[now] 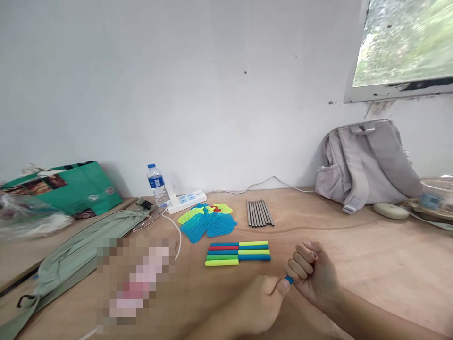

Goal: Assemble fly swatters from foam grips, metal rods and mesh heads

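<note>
Over the surface, at five o'clock, a blue piece is pinched by the left hand's fingers and apparently enclosed by the right hand's curled fingers. Its long axis, mostly hidden, seems aimed between one and two o'clock. Coloured tubes, metal rods and mesh heads are laid out unjoined.

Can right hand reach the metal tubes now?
Likely yes: between the right hand and the metal tubes lies only tabletop. But its fingers are curled closed, so it'd probably open first.
</note>
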Motion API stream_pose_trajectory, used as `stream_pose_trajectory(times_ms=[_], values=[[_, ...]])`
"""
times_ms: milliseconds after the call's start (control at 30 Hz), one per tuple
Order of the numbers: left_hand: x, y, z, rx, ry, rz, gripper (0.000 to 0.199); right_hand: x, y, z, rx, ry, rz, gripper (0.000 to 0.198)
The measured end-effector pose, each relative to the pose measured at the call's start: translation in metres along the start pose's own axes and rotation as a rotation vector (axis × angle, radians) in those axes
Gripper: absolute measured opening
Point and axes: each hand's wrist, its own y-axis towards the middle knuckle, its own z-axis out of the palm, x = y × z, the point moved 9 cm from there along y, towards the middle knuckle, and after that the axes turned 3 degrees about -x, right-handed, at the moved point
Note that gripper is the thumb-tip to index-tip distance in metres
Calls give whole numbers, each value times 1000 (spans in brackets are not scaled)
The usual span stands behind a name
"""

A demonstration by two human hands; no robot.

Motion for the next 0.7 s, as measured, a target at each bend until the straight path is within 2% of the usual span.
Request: stream_pose_trajectory(times_ms=[100,200,300,467,700], values=[[18,3,22,244,-390,-194,38,-3,-2,9,105,-3,18,47],[14,-2,38,523,-677,-216,40,-1,-3,20,197,-4,15,46],[-3,-16,45,753,-834,-197,42,5,-6,42,330,-31,5,46],[-21,-29,48,830,-931,-206,46,12,-19,81,581,-122,9,47],[0,-36,51,929,-833,-411,51,4,-25,88,688,-248,17,48]])
